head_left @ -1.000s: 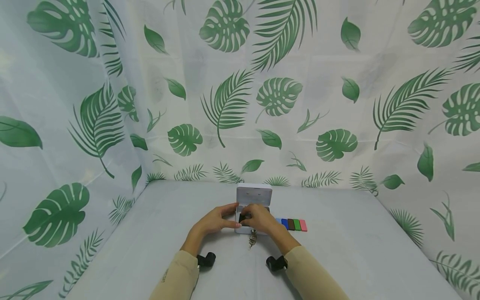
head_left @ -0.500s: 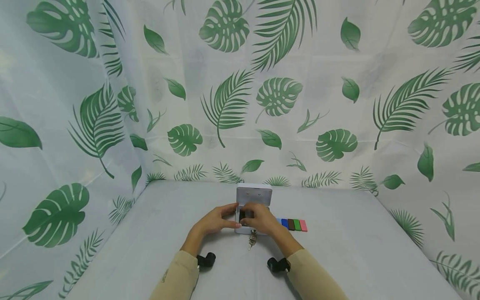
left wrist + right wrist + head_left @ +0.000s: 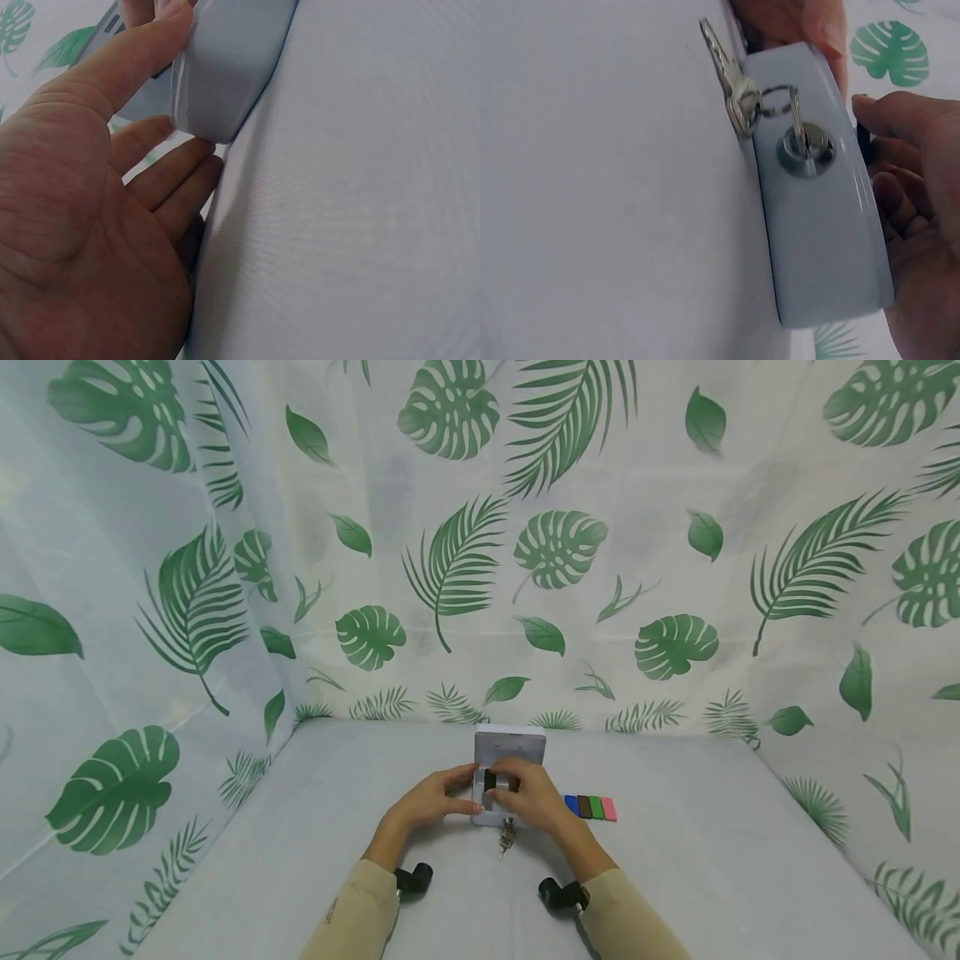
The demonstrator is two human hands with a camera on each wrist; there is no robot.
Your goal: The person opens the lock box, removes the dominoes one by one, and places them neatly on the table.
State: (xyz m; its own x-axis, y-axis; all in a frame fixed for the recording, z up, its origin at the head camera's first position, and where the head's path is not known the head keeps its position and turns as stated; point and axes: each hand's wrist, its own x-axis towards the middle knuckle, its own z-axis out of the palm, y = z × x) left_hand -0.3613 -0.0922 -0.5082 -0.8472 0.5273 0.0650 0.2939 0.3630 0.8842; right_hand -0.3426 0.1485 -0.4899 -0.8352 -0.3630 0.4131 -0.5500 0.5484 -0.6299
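Note:
A small grey metal box point(image 3: 821, 240) sits on the table with its hinged lid point(image 3: 510, 746) raised. My left hand point(image 3: 431, 798) holds its left side, thumb at the front corner and fingers towards the back, as the left wrist view shows. Over the box's right part, my right hand point(image 3: 531, 795) reaches in, thumb and fingers pinching a slim black piece point(image 3: 864, 140). Its fingers hide much of the box's inside. A key in the front lock point(image 3: 807, 150) carries a ring with another key point(image 3: 726, 71) hanging from it.
Right of the box lies a row of flat coloured pieces: blue point(image 3: 572, 805), brown point(image 3: 584, 807), green point(image 3: 596, 807) and pink point(image 3: 609, 808). The right hand covers the row's left end. A leaf-print curtain point(image 3: 465, 568) hangs behind the pale table point(image 3: 712, 860).
My right hand has shifted slightly right and back, and the black piece stands farther back in the box. A light blue piece in the row is now covered. The left hand stays put.

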